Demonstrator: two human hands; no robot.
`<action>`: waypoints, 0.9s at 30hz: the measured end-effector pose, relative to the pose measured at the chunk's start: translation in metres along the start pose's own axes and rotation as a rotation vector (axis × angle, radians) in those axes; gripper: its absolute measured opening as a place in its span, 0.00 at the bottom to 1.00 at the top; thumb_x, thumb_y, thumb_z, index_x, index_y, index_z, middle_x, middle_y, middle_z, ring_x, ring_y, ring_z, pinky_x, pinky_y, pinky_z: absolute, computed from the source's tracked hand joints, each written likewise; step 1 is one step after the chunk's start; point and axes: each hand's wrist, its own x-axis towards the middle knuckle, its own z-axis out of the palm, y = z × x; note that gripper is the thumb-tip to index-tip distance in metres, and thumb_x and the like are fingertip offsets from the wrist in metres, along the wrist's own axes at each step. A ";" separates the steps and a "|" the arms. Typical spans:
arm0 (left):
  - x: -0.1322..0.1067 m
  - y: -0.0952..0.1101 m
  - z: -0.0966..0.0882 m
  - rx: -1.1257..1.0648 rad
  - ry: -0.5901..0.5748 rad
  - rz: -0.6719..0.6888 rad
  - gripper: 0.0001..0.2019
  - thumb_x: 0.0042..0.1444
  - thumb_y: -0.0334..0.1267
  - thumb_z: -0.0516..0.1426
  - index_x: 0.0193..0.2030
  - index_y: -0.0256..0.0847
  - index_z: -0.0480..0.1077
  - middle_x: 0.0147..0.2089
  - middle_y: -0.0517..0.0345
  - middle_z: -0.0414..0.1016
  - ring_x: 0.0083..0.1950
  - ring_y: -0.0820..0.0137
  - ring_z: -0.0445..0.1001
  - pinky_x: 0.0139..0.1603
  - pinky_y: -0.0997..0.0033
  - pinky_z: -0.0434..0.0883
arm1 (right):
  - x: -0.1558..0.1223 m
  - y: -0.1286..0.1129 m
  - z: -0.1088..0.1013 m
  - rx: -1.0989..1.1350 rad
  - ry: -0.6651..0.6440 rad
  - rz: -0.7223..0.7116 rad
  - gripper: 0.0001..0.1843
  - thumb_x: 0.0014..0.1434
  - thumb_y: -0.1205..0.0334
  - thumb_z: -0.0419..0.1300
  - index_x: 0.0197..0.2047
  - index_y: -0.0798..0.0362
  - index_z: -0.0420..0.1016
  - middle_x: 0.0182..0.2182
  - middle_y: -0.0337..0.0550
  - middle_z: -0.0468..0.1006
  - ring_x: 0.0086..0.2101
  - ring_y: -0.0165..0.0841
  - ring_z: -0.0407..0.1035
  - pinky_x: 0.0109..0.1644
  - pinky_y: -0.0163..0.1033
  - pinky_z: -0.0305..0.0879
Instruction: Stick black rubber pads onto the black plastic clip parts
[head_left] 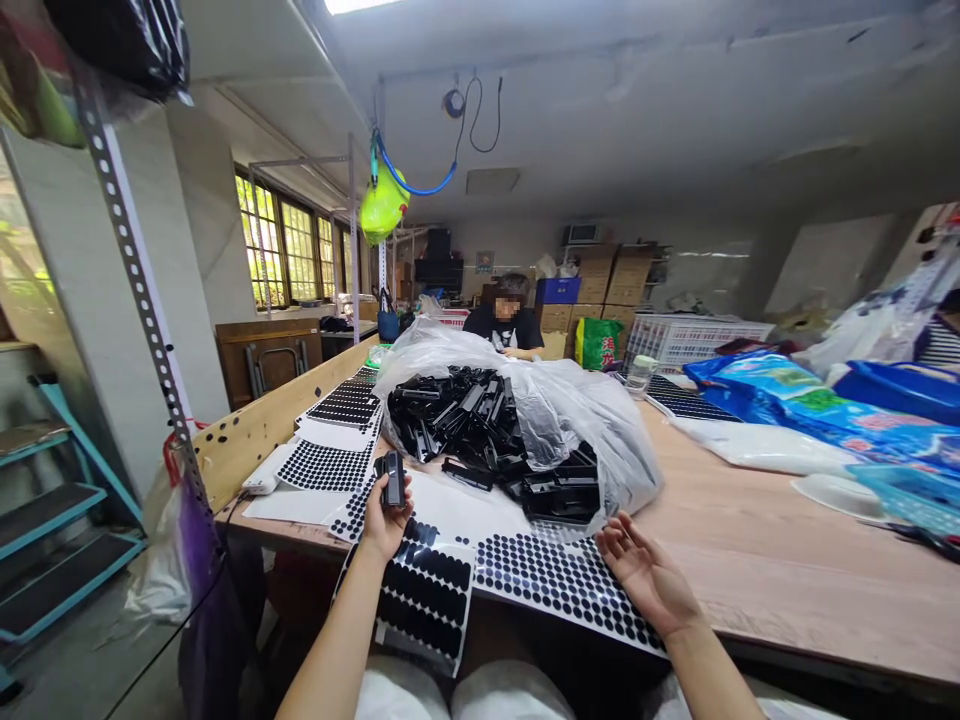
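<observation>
My left hand [386, 520] is closed around a small black plastic part [392, 478], held upright above the table's near edge. My right hand [646, 572] rests palm up and open on a white sheet of black round stickers [555, 578], holding nothing. Just beyond both hands lies a large clear plastic bag [585, 420] full of black plastic parts [480, 415]. More sticker sheets [424, 595] hang over the table edge toward my lap.
Further sticker sheets [337, 420] lie at the left on the wooden table [765, 560]. Blue bags [817, 405] and a white bowl [836, 492] sit at the right. Another person [506, 325] sits at the far end. A perforated metal post [142, 280] stands at left.
</observation>
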 end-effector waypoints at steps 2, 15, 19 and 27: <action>0.000 0.000 0.000 0.003 0.004 0.004 0.14 0.70 0.36 0.54 0.54 0.26 0.72 0.38 0.46 0.81 0.27 0.73 0.77 0.25 0.76 0.78 | 0.001 0.000 -0.001 0.003 0.000 -0.003 0.12 0.57 0.74 0.63 0.43 0.51 0.75 0.34 0.37 0.78 0.31 0.28 0.77 0.41 0.39 0.84; 0.001 0.001 0.000 -0.001 0.004 -0.004 0.14 0.70 0.36 0.54 0.55 0.27 0.72 0.39 0.45 0.82 0.26 0.73 0.76 0.23 0.75 0.77 | 0.003 0.000 -0.004 -0.025 -0.040 -0.003 0.14 0.56 0.73 0.66 0.44 0.50 0.75 0.34 0.35 0.79 0.32 0.27 0.77 0.44 0.39 0.83; -0.001 0.002 0.001 -0.004 0.000 0.005 0.13 0.69 0.35 0.54 0.54 0.28 0.72 0.39 0.45 0.81 0.26 0.73 0.76 0.24 0.76 0.78 | 0.003 0.000 -0.004 -0.032 -0.067 -0.004 0.14 0.55 0.74 0.67 0.44 0.50 0.76 0.35 0.35 0.79 0.32 0.27 0.77 0.44 0.39 0.83; -0.004 0.002 0.002 -0.011 -0.004 0.014 0.12 0.70 0.35 0.54 0.52 0.28 0.71 0.37 0.47 0.80 0.25 0.73 0.75 0.24 0.76 0.77 | 0.003 -0.001 -0.004 -0.032 -0.080 0.007 0.15 0.54 0.74 0.68 0.44 0.51 0.76 0.35 0.36 0.80 0.33 0.28 0.78 0.44 0.39 0.84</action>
